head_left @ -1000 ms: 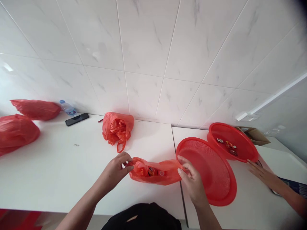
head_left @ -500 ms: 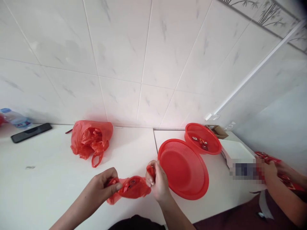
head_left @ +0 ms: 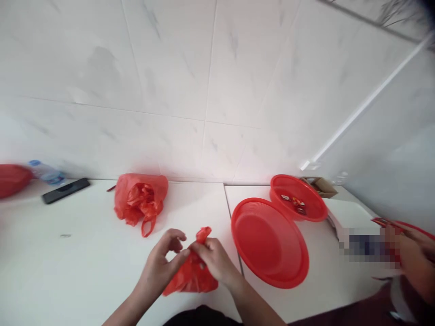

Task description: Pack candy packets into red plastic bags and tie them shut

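Note:
My right hand (head_left: 219, 260) is closed around the gathered neck of a red plastic bag (head_left: 192, 276), and a twist of its handle sticks up above the fingers. Dark shapes show faintly through the thin plastic. My left hand (head_left: 165, 262) is open beside the neck, thumb and curled fingers apart, with the thumb tip at the bag or very close to it. A large red plastic basket (head_left: 270, 244) stands just right of my right hand. Behind my hands lies another red plastic bag (head_left: 141, 197), crumpled and full-looking.
A second red basket (head_left: 299, 197) holds a few small wrapped packets. A white device (head_left: 350, 215), partly pixelated, stands near a co-worker's hands (head_left: 408, 244) at right. A black phone (head_left: 66, 190), a water bottle (head_left: 47, 173) and a cardboard box (head_left: 321, 185) lie along the tiled wall.
Before, both hands held the bag's handles apart with its mouth open. Now its top is gathered in my right hand, and my left fingers have let go. The view has shifted slightly left.

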A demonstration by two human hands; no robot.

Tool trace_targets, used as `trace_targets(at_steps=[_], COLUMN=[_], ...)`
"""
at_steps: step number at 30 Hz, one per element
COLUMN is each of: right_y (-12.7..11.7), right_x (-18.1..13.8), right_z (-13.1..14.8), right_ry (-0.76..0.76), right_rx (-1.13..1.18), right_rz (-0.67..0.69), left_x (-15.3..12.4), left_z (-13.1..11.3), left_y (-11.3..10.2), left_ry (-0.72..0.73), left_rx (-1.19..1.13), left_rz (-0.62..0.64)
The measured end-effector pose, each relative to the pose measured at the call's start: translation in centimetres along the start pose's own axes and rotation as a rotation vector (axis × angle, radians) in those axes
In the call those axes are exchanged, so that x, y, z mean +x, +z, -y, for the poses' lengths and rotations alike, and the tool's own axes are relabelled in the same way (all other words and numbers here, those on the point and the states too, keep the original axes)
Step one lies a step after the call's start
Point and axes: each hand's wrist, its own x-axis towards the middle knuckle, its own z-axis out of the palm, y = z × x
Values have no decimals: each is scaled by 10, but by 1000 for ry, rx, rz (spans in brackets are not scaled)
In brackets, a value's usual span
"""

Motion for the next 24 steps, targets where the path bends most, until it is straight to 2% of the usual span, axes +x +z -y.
trace_targets(at_steps=[2,4,6,11,14,16,18,21,24], right_y=[-3,-3,-3,-16,-27,-31,-31,-28,-24], right_x=[8,14,18,19,18,17,17,16,17], right_z=[-8,-16,-22,-25,-28,-32,-35,-36,-36], right_ry=[25,91,145,138,111,75,43,8,-34], right_rx=[60,126,166,111,74,69,46,-40,-281], right_rz=[-14,-19,-28,58,174,196,174,126,-37], left_x=[-1,-1,0,5,9,11,12,12,11], left_z=[5,10,17,35,44,47,49,49,47], left_y=[4,8,12,12,10,11,13,17,21], left_ry=[95,107,72,-25,-102,-79,-50,-155,-254], left_rx=[64,113,180,258,243,215,174,154,192], left_rz=[140,299,349,324,174,72,39,114,161])
